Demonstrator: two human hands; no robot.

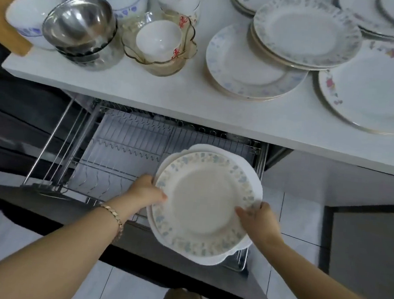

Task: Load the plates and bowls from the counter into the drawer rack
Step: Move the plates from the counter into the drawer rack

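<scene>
A bracelet (115,218) is worn on the left wrist. The left hand (149,190) is clamped on the left rim of a stack (202,204) of plates, with the thumb laid on the top face. The right hand (260,219) is clamped on the opposite rim in the same way. The stack, a flower-rimmed plate over plainer white ones, is held tilted above the right end of the rack (121,143). Whether its lower edge is touching the wires cannot be told.

The step in hand is judged to be the lowering of this stack into the drawer. For the next move, the stack would have to be borne by one hand. The other hand would then be freed, so that each plate can be stood on edge between the wire tines. A firm grip is called for, since smooth plates may slide on one another.

Beyond, on the counter (195,102), more plates (304,32) are left in overlapping piles at the right. The bowls (80,22) are grouped at the left, so most of the load is judged undone.
</scene>
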